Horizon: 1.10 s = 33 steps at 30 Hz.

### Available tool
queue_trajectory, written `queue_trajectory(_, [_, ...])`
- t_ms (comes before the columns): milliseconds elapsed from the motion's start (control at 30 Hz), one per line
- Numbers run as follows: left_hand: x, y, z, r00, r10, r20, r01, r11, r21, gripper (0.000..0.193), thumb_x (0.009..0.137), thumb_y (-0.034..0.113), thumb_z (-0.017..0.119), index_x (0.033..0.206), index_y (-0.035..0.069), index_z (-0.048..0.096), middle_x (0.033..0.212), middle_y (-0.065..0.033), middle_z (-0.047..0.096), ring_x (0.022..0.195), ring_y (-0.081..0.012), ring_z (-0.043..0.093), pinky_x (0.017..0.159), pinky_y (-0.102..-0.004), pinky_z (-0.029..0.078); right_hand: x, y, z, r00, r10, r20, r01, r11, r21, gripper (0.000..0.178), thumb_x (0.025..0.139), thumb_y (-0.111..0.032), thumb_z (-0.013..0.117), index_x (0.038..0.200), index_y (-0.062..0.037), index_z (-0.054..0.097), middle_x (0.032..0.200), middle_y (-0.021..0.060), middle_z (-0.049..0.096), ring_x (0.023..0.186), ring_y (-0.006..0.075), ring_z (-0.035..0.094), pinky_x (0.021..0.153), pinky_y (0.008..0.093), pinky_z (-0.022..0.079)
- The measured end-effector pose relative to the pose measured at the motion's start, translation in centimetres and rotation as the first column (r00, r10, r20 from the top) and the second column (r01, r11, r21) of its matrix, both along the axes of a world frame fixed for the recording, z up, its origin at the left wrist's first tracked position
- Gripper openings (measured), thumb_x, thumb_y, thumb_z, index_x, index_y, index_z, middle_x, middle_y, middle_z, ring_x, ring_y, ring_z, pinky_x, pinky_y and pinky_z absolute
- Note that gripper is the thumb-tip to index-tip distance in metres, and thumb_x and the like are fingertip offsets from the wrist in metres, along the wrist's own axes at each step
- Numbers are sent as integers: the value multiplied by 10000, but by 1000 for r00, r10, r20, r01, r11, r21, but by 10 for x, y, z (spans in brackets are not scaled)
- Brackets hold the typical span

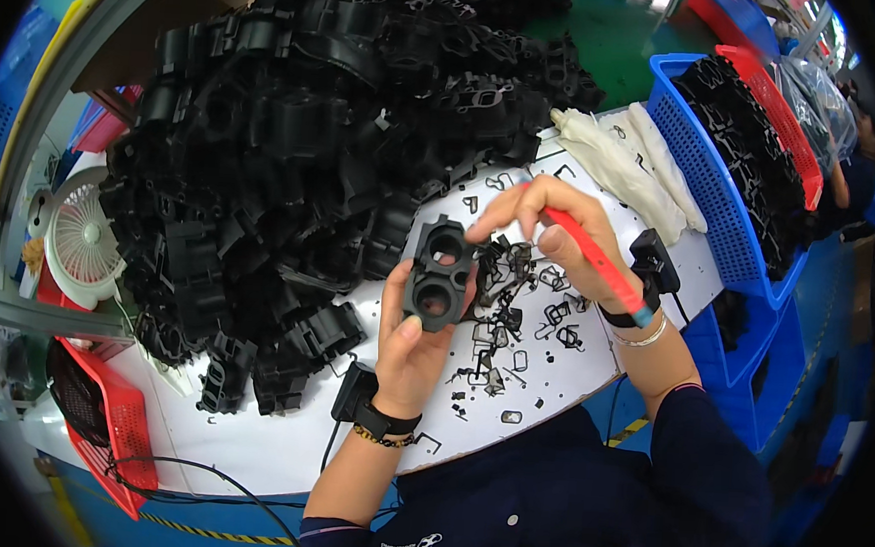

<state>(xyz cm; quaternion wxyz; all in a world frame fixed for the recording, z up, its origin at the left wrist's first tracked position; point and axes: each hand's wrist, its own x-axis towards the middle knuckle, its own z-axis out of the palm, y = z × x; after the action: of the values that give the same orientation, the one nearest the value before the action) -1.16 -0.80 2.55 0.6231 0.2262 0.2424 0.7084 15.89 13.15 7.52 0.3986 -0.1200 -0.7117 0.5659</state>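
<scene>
Above the tabletop (286, 450), inside its near edge, left fingers (403, 342) clamp a two-holed black housing (448, 277); right fingers (510, 206) clasp a red-handled tool (600, 263), which could skid off slick plastic, nicking skin.

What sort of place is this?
Probably a factory workstation: a large heap of black, plastic-looking moulded parts on a white table, small dark scraps scattered beside it, and a blue perforated plastic crate holding black pieces.

The part (449, 278) hides most left hand (407, 364) fingers; the pile (296, 124) is cut off above; the tool's (603, 267) tip, perhaps behind the right hand (584, 210), is unclear.
</scene>
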Motion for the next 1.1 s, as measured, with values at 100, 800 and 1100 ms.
queue_trajectory(100, [2, -3, 10, 999, -35, 15, 36, 998, -48, 782, 768, 197, 708, 1438, 133, 309, 1476, -166, 401, 1439, -322, 348, 1214, -429, 281, 4, -15, -8, 998, -5, 68, 14, 991, -135, 599, 1062, -521, 307, 1146, -2, 593, 969, 85, 708, 882, 128, 641, 841, 275, 489])
queue_trajectory(800, [6, -2, -3, 971, 4, -241, -36, 991, -126, 875, 830, 153, 696, 1527, 124, 169, 1465, -219, 402, 1326, -304, 462, 1086, -453, 416, -5, -34, -14, 972, -58, 229, 125, 949, -290, 120, 912, -82, 669, 859, 26, 668, 781, 63, 707, 708, 94, 689, 621, 226, 524])
queue_trajectory(1100, [8, -1, -4, 936, 21, -351, -53, 995, -81, 857, 839, 142, 676, 1522, 116, 159, 1480, -218, 384, 1329, -307, 459, 1088, -463, 416, -5, -39, -12, 944, -123, 306, 187, 964, -190, 133, 908, -102, 669, 823, -1, 650, 743, 60, 704, 686, 100, 683, 642, 239, 523])
